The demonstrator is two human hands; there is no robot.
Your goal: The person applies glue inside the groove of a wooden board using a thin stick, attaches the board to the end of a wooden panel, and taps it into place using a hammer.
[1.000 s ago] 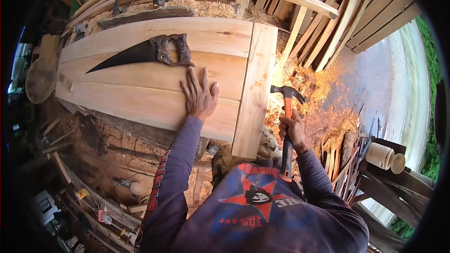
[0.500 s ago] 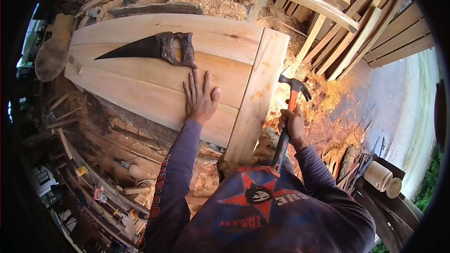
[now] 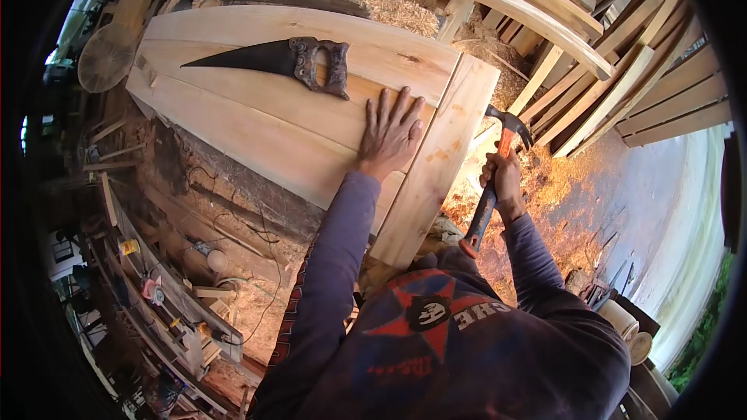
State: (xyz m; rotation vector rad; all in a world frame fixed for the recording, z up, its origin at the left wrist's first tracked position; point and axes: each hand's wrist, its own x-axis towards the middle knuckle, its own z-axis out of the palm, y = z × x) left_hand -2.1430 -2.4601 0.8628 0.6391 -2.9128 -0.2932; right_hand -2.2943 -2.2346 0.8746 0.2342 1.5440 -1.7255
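Observation:
My left hand (image 3: 389, 132) lies flat with its fingers apart on the joined planks (image 3: 264, 128), close to the crosswise board (image 3: 443, 159) along their right end. In my right hand (image 3: 504, 179) is a claw hammer (image 3: 481, 214), gripped around its shaft below the head. The black hammer head is up beside the board's right edge; whether it touches the wood I cannot tell. A handsaw (image 3: 288, 62) with a dark blade and worn handle rests on the planks, up and left of my left hand, its tip pointing left.
Long timber strips (image 3: 498, 0) run across the top, and more boards (image 3: 646, 54) lean at the upper right. Wood shavings (image 3: 545, 194) cover the ground to the right. A cluttered shelf (image 3: 171, 288) stands at lower left, and a pale bucket (image 3: 618, 319) at lower right.
My left hand has slid right along the planks, from below the saw handle toward the crosswise board. My right hand still holds the hammer, now nearer that board's edge. The view has shifted slightly.

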